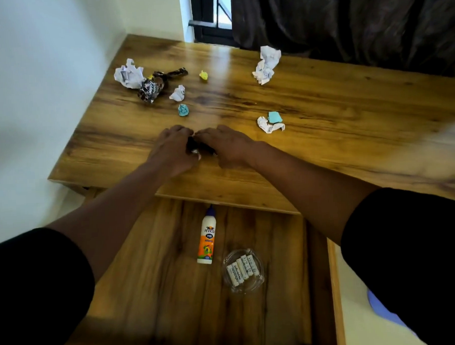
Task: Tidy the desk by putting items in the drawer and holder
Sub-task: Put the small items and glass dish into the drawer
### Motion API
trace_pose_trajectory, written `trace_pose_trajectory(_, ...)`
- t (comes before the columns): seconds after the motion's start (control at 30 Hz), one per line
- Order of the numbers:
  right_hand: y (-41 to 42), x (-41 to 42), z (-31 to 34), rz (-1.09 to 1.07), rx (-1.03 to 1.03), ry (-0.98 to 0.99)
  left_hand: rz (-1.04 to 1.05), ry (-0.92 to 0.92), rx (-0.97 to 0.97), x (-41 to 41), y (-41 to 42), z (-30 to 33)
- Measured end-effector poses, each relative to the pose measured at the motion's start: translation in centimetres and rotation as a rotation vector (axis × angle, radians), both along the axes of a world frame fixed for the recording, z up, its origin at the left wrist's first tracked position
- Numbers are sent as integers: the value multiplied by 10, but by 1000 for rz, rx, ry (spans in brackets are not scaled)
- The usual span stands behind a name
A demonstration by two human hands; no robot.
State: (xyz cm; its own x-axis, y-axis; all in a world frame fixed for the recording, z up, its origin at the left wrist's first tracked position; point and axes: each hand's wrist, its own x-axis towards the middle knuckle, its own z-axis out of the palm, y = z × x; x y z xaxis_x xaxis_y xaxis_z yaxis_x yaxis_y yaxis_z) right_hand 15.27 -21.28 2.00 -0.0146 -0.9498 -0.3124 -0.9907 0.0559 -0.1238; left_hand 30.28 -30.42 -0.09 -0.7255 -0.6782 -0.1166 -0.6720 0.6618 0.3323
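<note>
Both hands meet at the desk (322, 110) centre, left hand (172, 148) and right hand (226, 146) curled around a small dark object (194, 147). In the open drawer (158, 279) at 6 o'clock lie a "FEVICOL MR" glue bottle (207, 241) and a glass dish (243, 270) of "Heybright" batteries (242, 269).

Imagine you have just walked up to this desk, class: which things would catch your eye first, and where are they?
Both hands meet mid-desk, the left hand and right hand together gripping a small dark object. Beyond them, crumpled paper balls and a dark snack wrapper litter the far desktop. Below, the open drawer holds a glue bottle beside a glass dish of batteries.
</note>
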Motion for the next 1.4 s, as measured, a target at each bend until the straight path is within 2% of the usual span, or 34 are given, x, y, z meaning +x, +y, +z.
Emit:
trace_pose_trajectory(0.23, 6, -5, -6, -45, -78, -140, 9, 37, 0, 7, 8, 5)
trace_pose_trajectory(0.37, 39, 5, 0, -141, -140, -240, -3, 166, 59, 25, 38, 12)
trace_pose_trajectory(0.5, 90, 32, 6, -196, -258, -337, -81, 191, 104, 54, 69, 7)
trace_pose_trajectory(0.73, 173, 104, -2, -278, -199, -493, -261, 170, 113, 130, 137, -10)
trace_pose_trajectory(0.97, 228, 173, -57, -346, -115, -379, -391, 89, 189, 190, 180, -42)
trace_pose_trajectory(1.07, 235, 192, -76, -343, -47, -383, -372, 47, 256, 199, 183, -59)
trace_pose_trajectory(1.27, 243, 209, -100, -324, -23, -268, -392, -43, 245, 205, 191, -81)
trace_pose_trajectory(1.4, 246, 212, -111, -308, -6, -201, -355, -25, 241, 211, 195, -88)
